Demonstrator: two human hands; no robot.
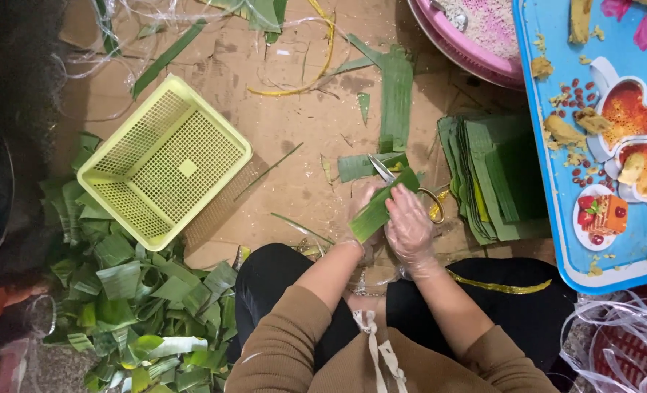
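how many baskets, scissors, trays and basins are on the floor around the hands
Yellow-green square plastic mesh basket: 1
Metal scissors with yellow handles: 1
Blue rectangular plastic tray: 1
Pink round plastic basin: 1
Total: 4

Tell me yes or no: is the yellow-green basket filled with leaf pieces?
No, the yellow-green basket lies tilted on the cardboard with nothing inside it, while the cut leaf pieces are heaped beside it.
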